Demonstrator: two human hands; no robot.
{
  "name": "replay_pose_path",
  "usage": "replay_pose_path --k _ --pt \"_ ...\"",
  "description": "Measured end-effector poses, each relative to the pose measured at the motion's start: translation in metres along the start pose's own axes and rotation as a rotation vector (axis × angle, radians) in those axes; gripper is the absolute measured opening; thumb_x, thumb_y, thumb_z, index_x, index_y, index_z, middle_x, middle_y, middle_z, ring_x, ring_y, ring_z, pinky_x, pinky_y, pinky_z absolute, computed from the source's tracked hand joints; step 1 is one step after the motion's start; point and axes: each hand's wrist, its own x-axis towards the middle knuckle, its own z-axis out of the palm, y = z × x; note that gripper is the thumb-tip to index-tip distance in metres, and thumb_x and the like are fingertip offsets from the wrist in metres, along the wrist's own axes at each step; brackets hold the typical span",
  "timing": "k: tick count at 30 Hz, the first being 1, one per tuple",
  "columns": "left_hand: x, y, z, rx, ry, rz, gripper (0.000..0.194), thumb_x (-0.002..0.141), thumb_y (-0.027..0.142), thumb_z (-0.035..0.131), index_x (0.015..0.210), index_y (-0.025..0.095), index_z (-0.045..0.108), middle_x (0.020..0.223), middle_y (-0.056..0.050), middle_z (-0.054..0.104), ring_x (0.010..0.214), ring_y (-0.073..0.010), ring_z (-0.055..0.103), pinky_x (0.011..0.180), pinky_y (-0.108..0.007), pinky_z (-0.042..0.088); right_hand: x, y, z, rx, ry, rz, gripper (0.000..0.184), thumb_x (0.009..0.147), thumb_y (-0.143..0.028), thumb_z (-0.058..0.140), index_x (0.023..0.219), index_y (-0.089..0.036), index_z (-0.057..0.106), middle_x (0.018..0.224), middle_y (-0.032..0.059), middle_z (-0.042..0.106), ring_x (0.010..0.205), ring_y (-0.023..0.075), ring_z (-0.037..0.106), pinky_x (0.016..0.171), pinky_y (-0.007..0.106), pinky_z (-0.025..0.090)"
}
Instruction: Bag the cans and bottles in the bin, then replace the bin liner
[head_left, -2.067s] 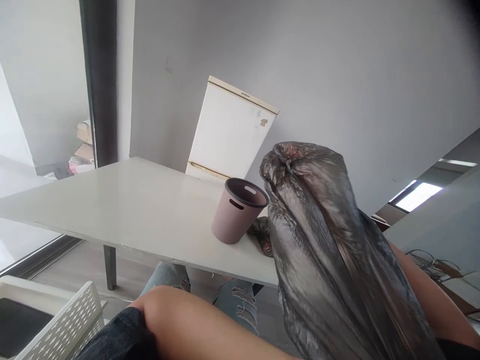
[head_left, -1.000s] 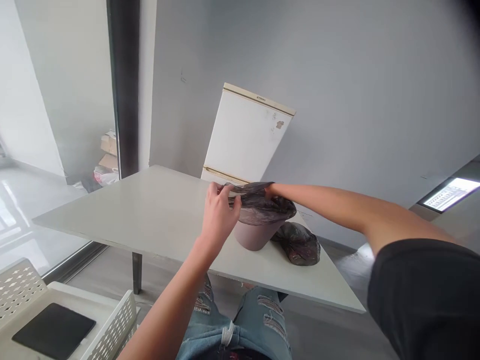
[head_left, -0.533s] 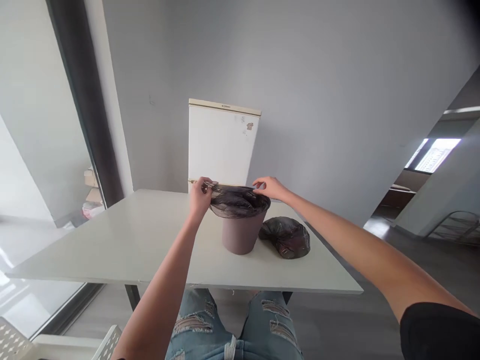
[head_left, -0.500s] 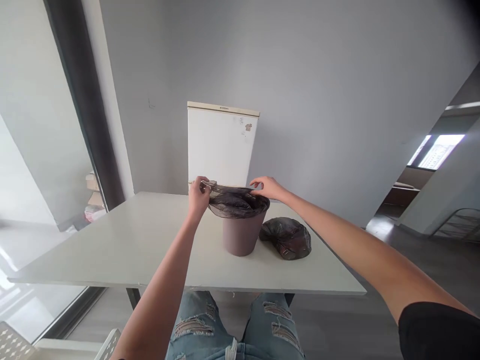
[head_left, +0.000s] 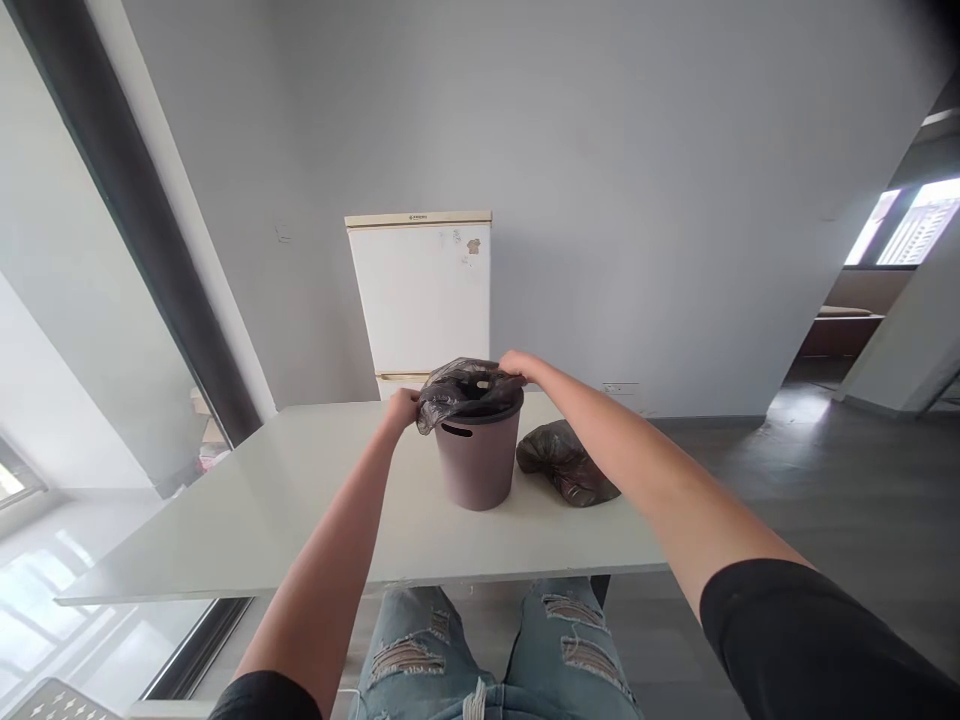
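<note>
A mauve trash bin [head_left: 478, 468] stands upright on the table, with a dark slot below its front rim. A thin black garbage bag [head_left: 459, 385] is bunched at its mouth, partly inside and partly over the left of the rim. My left hand [head_left: 405, 408] is closed on the bag's edge at the left of the rim. At the back right of the rim, my right hand [head_left: 517, 366] is closed on the bag too; its fingertips are partly hidden. Right of the bin lies a filled black bag [head_left: 564, 465], partly behind my right forearm.
The white table [head_left: 300, 500] has its front edge just before my legs, in ripped jeans [head_left: 431, 650]. A white refrigerator [head_left: 427, 295] stands beyond the table against the grey wall. The corner of a white perforated chair [head_left: 60, 702] shows at lower left.
The bag's front edge has come up off the rim, baring the rim and slot. Both hands have closed more on the bag. The view has shifted slightly.
</note>
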Motion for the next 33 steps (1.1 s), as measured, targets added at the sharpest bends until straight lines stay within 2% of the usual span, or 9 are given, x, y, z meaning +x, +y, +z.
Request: replay_pose_path --k 4,8,10,12,14,16,20,28,33 --pt "-0.026 -0.019 -0.001 -0.059 -0.119 -0.071 0.011 0.057 0.027 0.067 0.058 0.018 0.062 0.051 -0.001 0.05 0.057 -0.0156 0.047 0.055 -0.029 0.035 -0.006 0.032 -0.003 0.064 -0.123 0.093 0.023 0.103 -0.035 0.067 0.093 -0.014 0.064 0.078 -0.0025 0.06 0.06 0.008 0.053 0.057 0.021 0.049" --pt "-0.057 -0.035 -0.01 -0.164 -0.15 -0.083 0.02 0.062 0.034 0.072 0.074 0.018 0.069 0.07 -0.005 0.065 0.07 -0.0188 0.058 0.058 -0.028 0.042 -0.029 0.061 -0.015 0.174 -0.089 0.017 0.012 0.098 -0.021 0.065 0.089 -0.014 0.064 0.069 -0.0026 0.055 0.055 0.0079 0.046 0.054 0.021 0.045" --pt "-0.068 -0.039 -0.01 -0.222 -0.125 -0.098 0.031 0.07 0.043 0.072 0.089 0.019 0.072 0.087 -0.007 0.072 0.081 -0.021 0.063 0.063 -0.028 0.046 -0.047 0.072 -0.021 0.216 -0.011 -0.054 0.01 0.097 -0.021 0.062 0.103 -0.015 0.068 0.079 0.0027 0.063 0.062 0.0107 0.054 0.06 0.024 0.049" --pt "-0.076 -0.038 -0.006 -0.324 -0.107 -0.146 0.048 0.083 0.06 0.062 0.111 0.022 0.07 0.107 -0.01 0.074 0.092 -0.0233 0.068 0.068 -0.03 0.051 -0.068 0.079 -0.023 0.236 0.116 -0.122 0.029 0.101 -0.03 0.058 0.128 -0.021 0.064 0.107 0.0092 0.069 0.081 0.0155 0.063 0.071 0.027 0.054" --pt "-0.083 -0.035 0.0 -0.451 -0.137 -0.175 0.063 0.089 0.073 0.052 0.124 0.023 0.067 0.119 -0.012 0.072 0.101 -0.0252 0.07 0.075 -0.034 0.055 -0.089 0.083 -0.023 0.229 0.261 -0.267 0.043 0.104 -0.043 0.052 0.145 -0.031 0.056 0.138 0.0105 0.062 0.11 0.0199 0.063 0.086 0.03 0.055" --pt "-0.087 -0.033 0.004 -0.504 -0.186 -0.102 0.066 0.085 0.075 0.064 0.12 0.02 0.068 0.115 -0.013 0.073 0.104 -0.0261 0.069 0.081 -0.035 0.056 -0.108 0.084 -0.019 0.159 0.334 -0.509 0.045 0.103 -0.051 0.054 0.144 -0.035 0.06 0.148 0.0072 0.057 0.126 0.0225 0.058 0.098 0.034 0.052" --pt "-0.088 -0.041 0.006 -0.382 -0.136 0.126 0.051 0.076 0.057 0.084 0.104 0.016 0.072 0.096 -0.009 0.073 0.093 -0.0236 0.068 0.081 -0.033 0.052 -0.127 0.085 -0.009 0.017 0.304 -0.793 0.028 0.094 -0.05 0.069 0.105 -0.028 0.082 0.106 0.0068 0.077 0.099 0.0252 0.067 0.096 0.041 0.053" --pt "-0.056 -0.089 0.025 -0.229 0.019 0.191 0.028 0.081 0.044 0.073 0.089 0.017 0.068 0.077 -0.002 0.064 0.075 -0.0168 0.054 0.068 -0.028 0.041 -0.103 0.135 0.024 -0.024 0.351 -1.034 0.028 0.103 -0.039 0.057 0.091 -0.028 0.08 0.093 0.0073 0.078 0.089 0.0262 0.063 0.087 0.047 0.055" --pt "-0.063 -0.112 0.044 -0.235 -0.098 0.178 0.038 0.082 0.05 0.07 0.102 0.018 0.069 0.089 -0.005 0.069 0.084 -0.0195 0.063 0.073 -0.03 0.051 -0.078 0.155 0.051 -0.01 0.365 -1.041 0.021 0.097 -0.026 0.06 0.094 -0.026 0.081 0.094 0.0057 0.077 0.091 0.025 0.069 0.08 0.041 0.058"
